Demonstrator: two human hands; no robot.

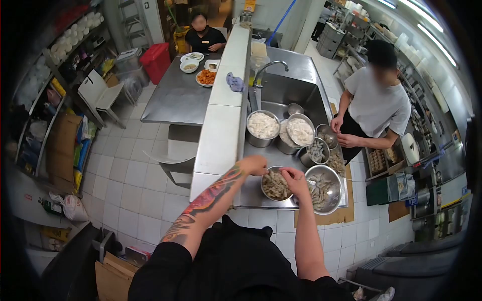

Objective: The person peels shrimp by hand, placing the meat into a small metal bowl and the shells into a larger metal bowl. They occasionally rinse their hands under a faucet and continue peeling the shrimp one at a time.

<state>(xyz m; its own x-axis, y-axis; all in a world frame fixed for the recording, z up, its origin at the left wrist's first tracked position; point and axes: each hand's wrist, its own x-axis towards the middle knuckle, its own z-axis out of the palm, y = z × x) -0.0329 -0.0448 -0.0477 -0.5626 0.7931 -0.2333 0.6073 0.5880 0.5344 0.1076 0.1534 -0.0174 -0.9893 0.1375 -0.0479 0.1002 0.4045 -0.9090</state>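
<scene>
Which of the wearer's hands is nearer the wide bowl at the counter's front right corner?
Right. The right hand is just left of the wide bowl, at the right side of the smaller bowl; the left hand is farther off, at its upper left.

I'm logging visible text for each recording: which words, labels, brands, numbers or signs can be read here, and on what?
No text is readable.
Tag on a black shirt: too small.
White bag, lower left: any print is too blurred.
Yellow item, top edge: too small.
Small bowl and large bowl in front: no lettering visible.
</scene>
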